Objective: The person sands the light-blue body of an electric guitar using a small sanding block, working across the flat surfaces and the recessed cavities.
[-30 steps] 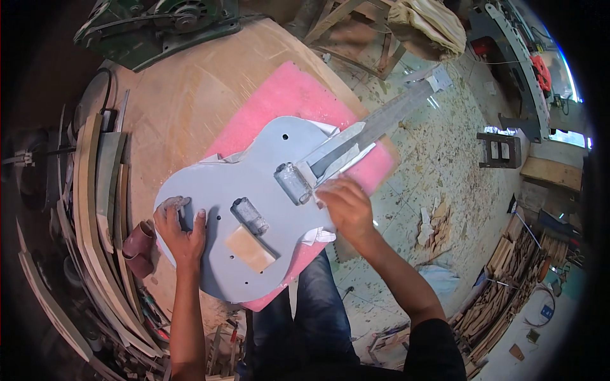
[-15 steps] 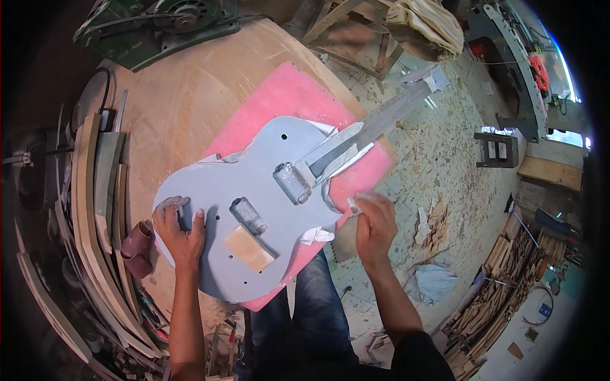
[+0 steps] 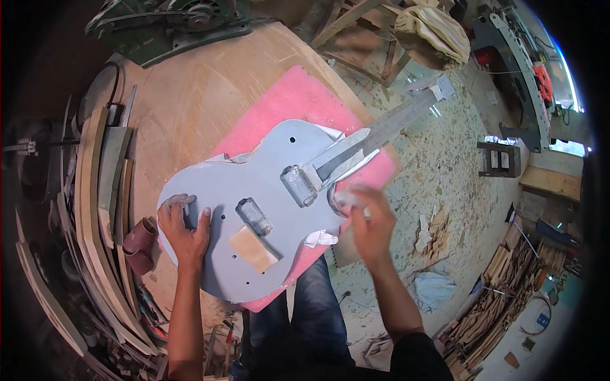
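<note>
A grey-coated electric guitar body (image 3: pixel 254 190) with its neck attached lies face up on a pink foam sheet (image 3: pixel 279 95). My left hand (image 3: pixel 182 228) rests on the body's left end, thumb and fingers apart. By the cutaway at the body's right edge, my right hand (image 3: pixel 370 222) is closed on a small whitish folded piece, blurred by motion. A tan rectangular block (image 3: pixel 254 249) sits on the face below the two pickup cavities. White masking paper (image 3: pixel 321 238) sticks out from the sides, and more covers part of the neck (image 3: pixel 387 127).
The wooden table (image 3: pixel 171 120) carries a green machine (image 3: pixel 171 28) at its far end. Long wood strips (image 3: pixel 92 209) and a maroon curled piece (image 3: pixel 139 246) lie at left. A cloth bag (image 3: pixel 433 38) stands beyond; wood scraps (image 3: pixel 486 311) are piled at right.
My right hand has shifted slightly left and up along the cutaway edge and is now blurred. My left hand stays on the body. The whole view has shifted a little.
</note>
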A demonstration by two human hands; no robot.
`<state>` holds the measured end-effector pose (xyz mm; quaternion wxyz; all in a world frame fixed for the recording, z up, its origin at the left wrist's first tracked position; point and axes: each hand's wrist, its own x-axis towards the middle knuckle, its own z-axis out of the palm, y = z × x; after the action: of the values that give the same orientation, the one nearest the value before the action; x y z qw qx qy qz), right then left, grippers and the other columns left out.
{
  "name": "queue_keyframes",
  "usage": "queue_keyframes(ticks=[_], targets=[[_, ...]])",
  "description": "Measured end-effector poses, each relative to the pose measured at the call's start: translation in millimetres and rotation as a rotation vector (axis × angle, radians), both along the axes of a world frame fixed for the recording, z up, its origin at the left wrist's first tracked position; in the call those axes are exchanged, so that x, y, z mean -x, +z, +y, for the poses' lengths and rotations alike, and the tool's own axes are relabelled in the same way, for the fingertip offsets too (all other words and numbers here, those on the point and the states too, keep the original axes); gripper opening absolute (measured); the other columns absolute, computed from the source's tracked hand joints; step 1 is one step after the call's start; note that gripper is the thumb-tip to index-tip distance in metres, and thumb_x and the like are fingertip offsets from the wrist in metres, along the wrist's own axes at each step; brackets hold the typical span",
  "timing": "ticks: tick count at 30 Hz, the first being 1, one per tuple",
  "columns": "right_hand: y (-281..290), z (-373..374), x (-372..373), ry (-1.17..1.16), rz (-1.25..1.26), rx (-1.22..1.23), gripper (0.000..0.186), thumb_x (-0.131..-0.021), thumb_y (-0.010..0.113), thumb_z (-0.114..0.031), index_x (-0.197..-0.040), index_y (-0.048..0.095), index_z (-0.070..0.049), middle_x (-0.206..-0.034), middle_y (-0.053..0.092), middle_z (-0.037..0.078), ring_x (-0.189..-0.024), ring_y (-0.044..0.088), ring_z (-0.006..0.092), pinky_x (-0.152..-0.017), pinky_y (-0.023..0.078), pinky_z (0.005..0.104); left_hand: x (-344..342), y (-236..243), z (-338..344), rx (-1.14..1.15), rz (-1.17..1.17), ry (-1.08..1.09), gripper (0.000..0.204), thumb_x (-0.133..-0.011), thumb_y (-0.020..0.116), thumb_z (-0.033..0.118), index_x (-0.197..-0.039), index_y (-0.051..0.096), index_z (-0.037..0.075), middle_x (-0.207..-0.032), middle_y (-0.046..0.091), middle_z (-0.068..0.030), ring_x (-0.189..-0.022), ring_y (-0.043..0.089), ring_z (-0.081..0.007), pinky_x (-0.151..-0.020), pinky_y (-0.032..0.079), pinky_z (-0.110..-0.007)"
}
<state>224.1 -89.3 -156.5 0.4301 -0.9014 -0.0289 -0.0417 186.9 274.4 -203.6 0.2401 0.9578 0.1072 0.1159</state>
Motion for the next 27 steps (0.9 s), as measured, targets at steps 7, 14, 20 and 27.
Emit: queue_keyframes(ticks=[7,14,20,27], targets=[[33,-6,-108,0.455,-0.018,0.283,0.021,-0.091,0.064,0.003,-0.110,0.070,-0.004,-0.106,0.071,0.016,-0.103,0.065,0.0370,-0.089,0.052,0.0449,-2,2,1,0.053,-0.023,0.016,0.044,-0.074,0.085,0.028,-0.110,0.069,0.007,-0.116,0.064,-0.0130,-0.115,0.056,-0.0359,-0.101,0.041,-0.048],[17,5,-151,0.739,0.053,0.480,0.019,-0.085,0.070,0.001,-0.104,0.069,-0.004,-0.099,0.069,0.013,-0.101,0.064,0.0349,-0.091,0.052,0.0427,-2,3,-1,0.065,-0.017,0.017,0.041,-0.075,0.082,0.028,-0.108,0.070,0.006,-0.116,0.065,-0.0128,-0.115,0.056,-0.0357,-0.103,0.040,-0.047],[14,4,-176,0.876,0.092,0.547,0.023,-0.081,0.072,0.000,-0.103,0.072,-0.006,-0.097,0.068,0.013,-0.097,0.066,0.0341,-0.086,0.054,0.0432,-4,4,-3,0.078,-0.029,0.022,0.047,-0.072,0.085,0.034,-0.107,0.070,0.006,-0.117,0.065,-0.0131,-0.115,0.056,-0.0366,-0.102,0.040,-0.049],[17,13,-214,1.039,0.379,0.426,0.023,-0.083,0.074,0.002,-0.105,0.073,-0.005,-0.104,0.070,0.014,-0.098,0.068,0.0351,-0.086,0.055,0.0432,-10,8,-3,0.093,-0.014,0.070,0.049,-0.068,0.089,0.037,-0.102,0.071,0.007,-0.112,0.064,-0.0115,-0.111,0.058,-0.0374,-0.098,0.042,-0.049]])
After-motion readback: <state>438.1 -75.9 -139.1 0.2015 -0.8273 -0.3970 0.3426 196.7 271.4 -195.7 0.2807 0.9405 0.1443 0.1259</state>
